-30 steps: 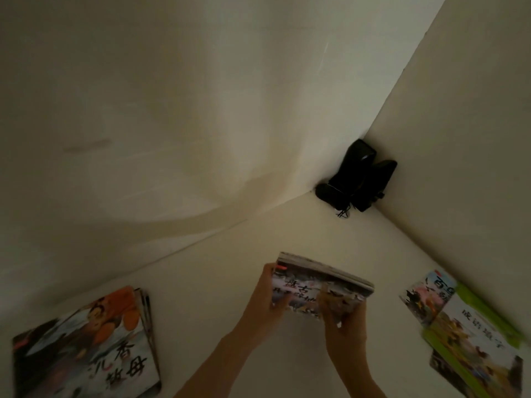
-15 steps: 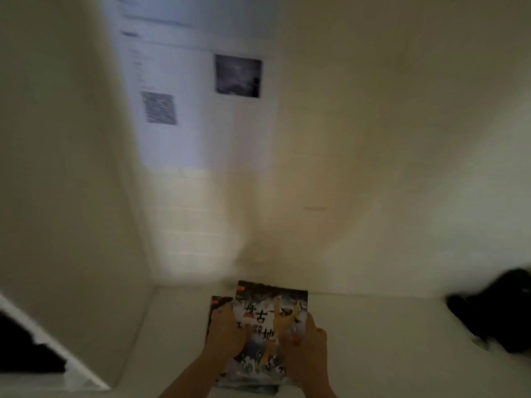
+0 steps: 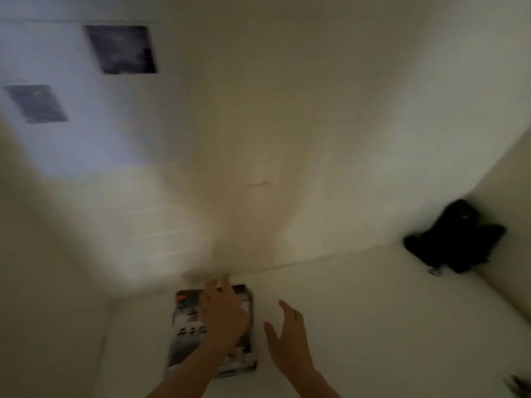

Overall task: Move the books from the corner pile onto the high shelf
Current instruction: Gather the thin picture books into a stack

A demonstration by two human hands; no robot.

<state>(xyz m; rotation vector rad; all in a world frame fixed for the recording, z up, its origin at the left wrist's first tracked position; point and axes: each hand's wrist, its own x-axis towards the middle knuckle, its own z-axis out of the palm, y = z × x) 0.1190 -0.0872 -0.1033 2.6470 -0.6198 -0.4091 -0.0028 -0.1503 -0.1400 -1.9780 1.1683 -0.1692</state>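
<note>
A person's left hand (image 3: 222, 314) lies flat, fingers spread, on a book (image 3: 186, 328) resting on the pale shelf (image 3: 373, 311), near its far-left corner. The right hand (image 3: 287, 337) hovers just right of the book, fingers relaxed and open, holding nothing. Bare shelf stretches right toward a dark, blurred object (image 3: 454, 239) in the far-right corner.
</note>
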